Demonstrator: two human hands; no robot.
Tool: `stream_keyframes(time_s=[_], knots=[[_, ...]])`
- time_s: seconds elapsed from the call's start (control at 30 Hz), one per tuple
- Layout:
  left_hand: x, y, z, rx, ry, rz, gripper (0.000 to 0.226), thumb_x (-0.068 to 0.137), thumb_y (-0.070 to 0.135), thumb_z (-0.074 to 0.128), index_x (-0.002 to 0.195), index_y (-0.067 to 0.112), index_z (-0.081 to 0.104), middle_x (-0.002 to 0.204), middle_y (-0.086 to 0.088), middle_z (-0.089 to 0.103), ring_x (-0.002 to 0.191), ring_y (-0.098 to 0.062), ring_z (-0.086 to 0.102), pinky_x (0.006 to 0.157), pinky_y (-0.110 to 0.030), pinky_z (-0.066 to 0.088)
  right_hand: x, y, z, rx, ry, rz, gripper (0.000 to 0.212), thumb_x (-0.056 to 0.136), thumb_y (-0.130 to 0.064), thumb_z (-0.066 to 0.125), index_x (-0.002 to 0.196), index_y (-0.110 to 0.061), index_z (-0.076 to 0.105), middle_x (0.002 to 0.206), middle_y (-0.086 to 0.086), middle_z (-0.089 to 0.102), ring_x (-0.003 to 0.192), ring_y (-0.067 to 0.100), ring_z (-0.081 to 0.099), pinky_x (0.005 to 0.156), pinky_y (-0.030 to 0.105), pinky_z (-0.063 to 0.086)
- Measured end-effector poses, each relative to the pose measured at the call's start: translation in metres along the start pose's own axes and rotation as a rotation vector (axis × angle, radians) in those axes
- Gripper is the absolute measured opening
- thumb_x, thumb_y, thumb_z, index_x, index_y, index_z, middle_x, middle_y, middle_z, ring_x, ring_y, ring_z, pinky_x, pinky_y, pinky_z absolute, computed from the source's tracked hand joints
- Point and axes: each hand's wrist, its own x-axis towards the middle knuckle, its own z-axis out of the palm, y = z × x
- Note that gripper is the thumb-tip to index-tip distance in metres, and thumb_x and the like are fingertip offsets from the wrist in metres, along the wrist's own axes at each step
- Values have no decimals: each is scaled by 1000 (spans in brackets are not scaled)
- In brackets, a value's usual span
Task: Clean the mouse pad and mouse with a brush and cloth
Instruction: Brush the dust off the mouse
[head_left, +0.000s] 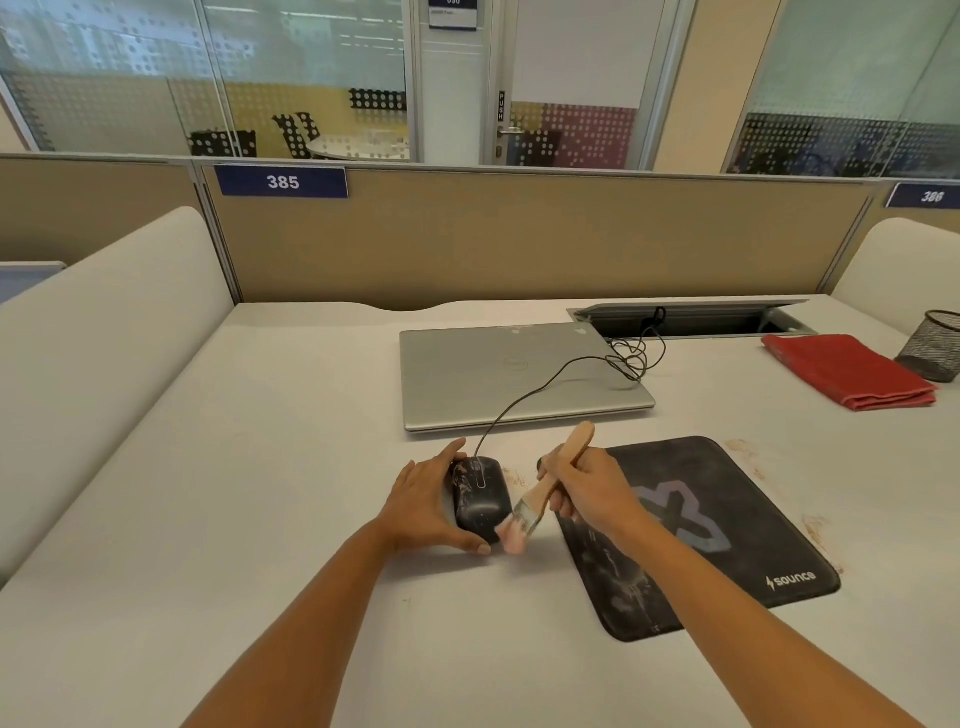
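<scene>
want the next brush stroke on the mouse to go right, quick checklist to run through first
1. Mouse steadied: left hand cups the mouse on the desk. Ok.
2. Brush grip: right hand holds the brush by its wooden handle. Ok.
3. Brush on target: its tip touches the mouse's near right edge. Ok.
4. Mouse top clean: pale smears on its front left. Not ok.
5. Mouse pad clean: pale streaks on its near left part. Not ok.
6. Cloth reachable: red cloth lies folded at far right. Cannot tell.
</scene>
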Motion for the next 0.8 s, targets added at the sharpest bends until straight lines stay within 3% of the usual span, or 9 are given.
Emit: stream_keyframes(time_s=[0.07, 0.13, 0.23, 0.3, 0.43, 0.67, 0.8], knots=[[0, 0, 0, -4, 3, 1, 136, 30, 76, 59, 146, 25, 10, 144, 2, 36, 133, -21, 33, 116, -44, 14, 2, 2, 1, -76, 115, -2, 25, 97, -19, 45, 80, -7, 60, 61, 1, 55, 49, 7, 53, 48, 9, 43], [-1, 0, -1, -6, 1, 3, 136, 30, 76, 59, 146, 25, 10, 145, 2, 36, 133, -21, 32, 116, -43, 14, 3, 2, 1, 42, 198, 2, 26, 97, -19, 45, 81, -5, 61, 60, 2, 55, 46, 6, 54, 46, 8, 43], [-1, 0, -1, -12, -3, 2, 135, 31, 74, 59, 146, 25, 10, 144, 2, 37, 131, -20, 33, 116, -42, 16, -1, -2, 2, 269, 53, -25, 27, 97, -20, 46, 80, -7, 63, 59, 6, 59, 41, 4, 53, 42, 12, 42], [-1, 0, -1, -5, -4, 3, 134, 32, 74, 59, 146, 24, 10, 143, 3, 37, 131, -19, 33, 115, -42, 16, -3, -3, 6, 213, -28, -29, 28, 97, -20, 46, 79, -8, 64, 60, 6, 60, 43, 6, 53, 42, 13, 42], [-1, 2, -1, -10, -8, 6, 135, 31, 76, 58, 146, 24, 10, 144, 2, 36, 132, -21, 33, 116, -43, 16, 1, 1, 8, 17, 76, 8, 27, 97, -21, 45, 80, -8, 61, 60, 2, 56, 48, 8, 51, 43, 7, 41], [-1, 1, -2, -40, -37, -1, 137, 32, 76, 60, 146, 25, 6, 147, 1, 33, 135, -21, 29, 116, -45, 14, 2, 2, -3, 246, 124, 0, 28, 96, -23, 46, 77, -10, 63, 58, 5, 57, 38, 4, 50, 42, 10, 41], [-4, 2, -6, -232, -15, -22, 136, 36, 68, 76, 147, 30, 8, 154, 4, 16, 142, -19, 16, 118, -42, 14, 6, 5, -16, 363, 243, -70, 27, 95, -26, 48, 89, -6, 65, 62, 4, 60, 42, 5, 52, 41, 10, 39]])
